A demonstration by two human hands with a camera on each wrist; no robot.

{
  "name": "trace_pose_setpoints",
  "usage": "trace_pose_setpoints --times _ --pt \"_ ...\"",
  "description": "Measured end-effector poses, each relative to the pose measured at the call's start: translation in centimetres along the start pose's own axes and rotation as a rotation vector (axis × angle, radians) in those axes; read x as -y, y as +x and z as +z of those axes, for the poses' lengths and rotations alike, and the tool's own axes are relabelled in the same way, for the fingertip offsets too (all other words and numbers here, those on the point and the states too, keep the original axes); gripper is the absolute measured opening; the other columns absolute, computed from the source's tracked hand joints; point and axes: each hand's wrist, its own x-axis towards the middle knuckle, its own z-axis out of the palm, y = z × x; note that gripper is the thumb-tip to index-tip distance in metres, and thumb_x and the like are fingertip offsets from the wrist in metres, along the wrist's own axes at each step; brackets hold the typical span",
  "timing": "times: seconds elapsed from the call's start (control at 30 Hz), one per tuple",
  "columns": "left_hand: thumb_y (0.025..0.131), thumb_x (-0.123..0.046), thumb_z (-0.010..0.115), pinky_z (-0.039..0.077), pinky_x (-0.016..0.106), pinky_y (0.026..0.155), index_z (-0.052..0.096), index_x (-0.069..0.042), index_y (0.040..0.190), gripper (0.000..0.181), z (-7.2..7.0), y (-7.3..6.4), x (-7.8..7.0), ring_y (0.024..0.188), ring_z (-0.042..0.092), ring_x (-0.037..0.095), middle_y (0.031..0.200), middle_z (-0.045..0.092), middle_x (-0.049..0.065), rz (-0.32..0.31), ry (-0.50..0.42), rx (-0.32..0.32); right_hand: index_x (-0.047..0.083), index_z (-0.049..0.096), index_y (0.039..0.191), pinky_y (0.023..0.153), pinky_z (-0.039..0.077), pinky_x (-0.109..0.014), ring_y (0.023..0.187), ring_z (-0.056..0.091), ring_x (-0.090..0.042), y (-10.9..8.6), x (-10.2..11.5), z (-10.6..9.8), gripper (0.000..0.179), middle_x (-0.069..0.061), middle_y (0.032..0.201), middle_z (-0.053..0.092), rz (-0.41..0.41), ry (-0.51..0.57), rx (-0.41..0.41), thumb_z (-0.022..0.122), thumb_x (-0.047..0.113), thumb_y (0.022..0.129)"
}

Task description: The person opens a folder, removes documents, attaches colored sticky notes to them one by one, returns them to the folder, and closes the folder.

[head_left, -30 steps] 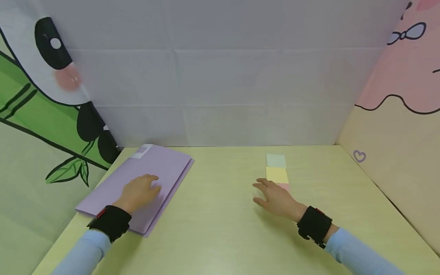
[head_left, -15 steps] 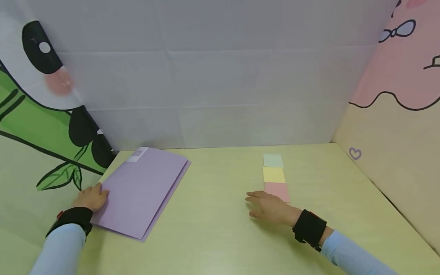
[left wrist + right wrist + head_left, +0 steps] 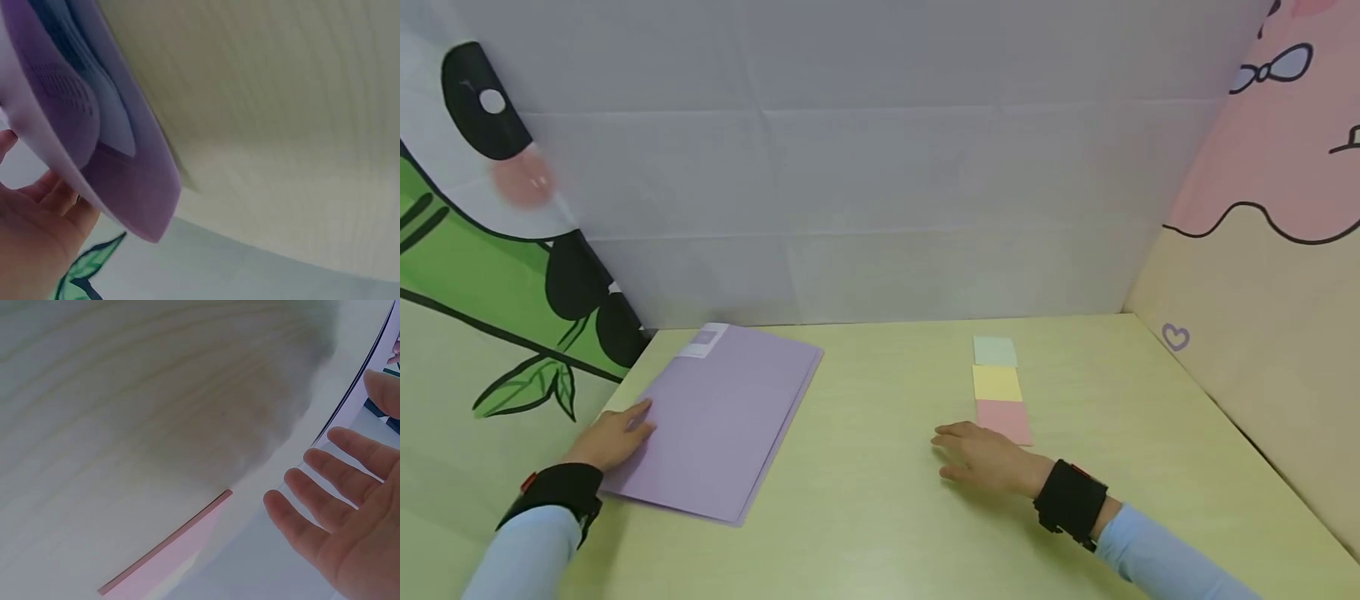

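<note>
A purple folder (image 3: 730, 417) with a white label lies at the left of the table. My left hand (image 3: 610, 440) rests at its left edge, with thumb and forefinger on the cover. In the left wrist view, papers show inside the folder (image 3: 134, 194); my left fingers (image 3: 59, 197) touch its outer side, their tips partly hidden behind it. My right hand (image 3: 988, 458) holds nothing, its fingers spread just left of and in front of a pink sticky-note pad (image 3: 1004, 421). The right wrist view shows my right palm and straight fingers (image 3: 325, 481).
Beyond the pink pad, a yellow sticky-note pad (image 3: 997, 383) and a pale green one (image 3: 995, 351) continue the column. A grey wall (image 3: 880, 208) stands along the pale wooden table's (image 3: 865, 500) back edge. Printed sheets rise at both sides.
My left hand has gone from above the folder to its left edge. Lately the folder has shifted and turned slightly to the right. My right hand has drawn back a little, uncovering the pink pad.
</note>
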Motion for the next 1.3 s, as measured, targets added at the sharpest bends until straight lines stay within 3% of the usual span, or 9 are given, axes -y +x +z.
trace_pose_setpoints --times 0.3,0.53,0.8,1.07,1.3 --pt "0.095 -0.032 0.046 0.04 0.061 0.079 0.037 0.011 0.132 0.058 0.6 -0.9 -3.8 0.106 0.043 0.058 0.113 0.043 0.045 -0.001 -0.016 -0.026 0.007 0.053 0.127 0.098 0.04 -0.041 0.125 0.043 -0.027 0.2 0.0 0.2 0.046 -0.01 0.134 0.048 0.001 -0.02 -0.006 0.057 0.033 0.089" --pt "0.091 -0.03 0.052 0.041 0.058 0.08 0.038 0.009 0.133 0.058 1.0 -0.8 -7.1 0.104 0.047 0.053 0.112 0.046 0.042 0.005 -0.025 0.014 0.006 0.053 0.126 0.098 0.04 -0.041 0.123 0.045 -0.027 0.4 0.0 0.5 0.045 -0.011 0.132 0.05 -0.024 -0.007 -0.027 0.057 0.032 0.089" --pt "0.089 -0.032 0.056 0.045 0.056 0.078 0.042 0.003 0.133 0.059 2.3 -1.6 -12.4 0.093 0.055 0.045 0.108 0.049 0.038 0.031 0.012 0.051 0.006 0.053 0.127 0.098 0.04 -0.04 0.124 0.044 -0.026 0.6 0.3 0.9 0.045 -0.01 0.134 0.049 -0.021 0.015 -0.022 0.057 0.032 0.09" --pt "0.086 -0.037 0.06 0.049 0.046 0.061 0.049 -0.005 0.132 0.057 3.9 -2.4 -17.6 0.077 0.06 0.034 0.102 0.055 0.028 0.09 0.051 0.001 0.003 0.05 0.129 0.102 0.037 -0.039 0.127 0.042 -0.027 1.9 1.7 0.6 0.048 -0.013 0.137 0.045 -0.067 0.01 -0.045 0.056 0.031 0.09" --pt "0.084 -0.042 0.06 0.047 0.04 0.053 0.052 -0.01 0.13 0.056 5.1 -2.5 -19.9 0.069 0.059 0.031 0.099 0.057 0.025 0.107 0.094 -0.022 0.0 0.05 0.128 0.102 0.037 -0.041 0.126 0.043 -0.031 2.8 3.1 0.6 0.052 -0.018 0.136 0.045 -0.044 -0.041 -0.03 0.06 0.031 0.088"
